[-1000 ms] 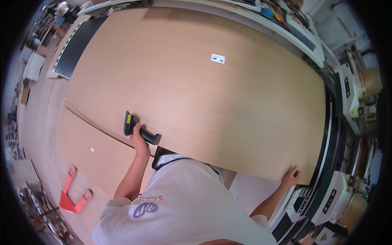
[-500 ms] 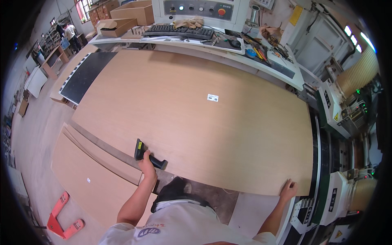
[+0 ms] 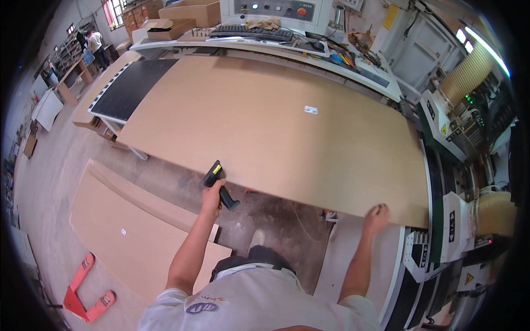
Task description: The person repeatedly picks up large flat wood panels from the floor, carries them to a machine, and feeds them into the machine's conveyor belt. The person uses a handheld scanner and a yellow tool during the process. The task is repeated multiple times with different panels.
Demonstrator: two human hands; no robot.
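Left hand (image 3: 211, 197) has its grip wrapped round the black scanner (image 3: 213, 173), which overlaps the near edge of the big board (image 3: 259, 138) in view; can't tell if it touches. Right hand (image 3: 376, 217) is at that same edge, near the right corner, fingers curled; can't tell if that grip clamps the board or just rests on it. White label (image 3: 311, 110) on the board's face, right of centre. Board's right end sits beside the machine (image 3: 454, 223). Beyond its far edge: worktop (image 3: 391, 87) with keyboard (image 3: 251, 33). Lower left: second board (image 3: 149, 220), then red pallet truck (image 3: 75, 300) on the floor (image 3: 52, 193).
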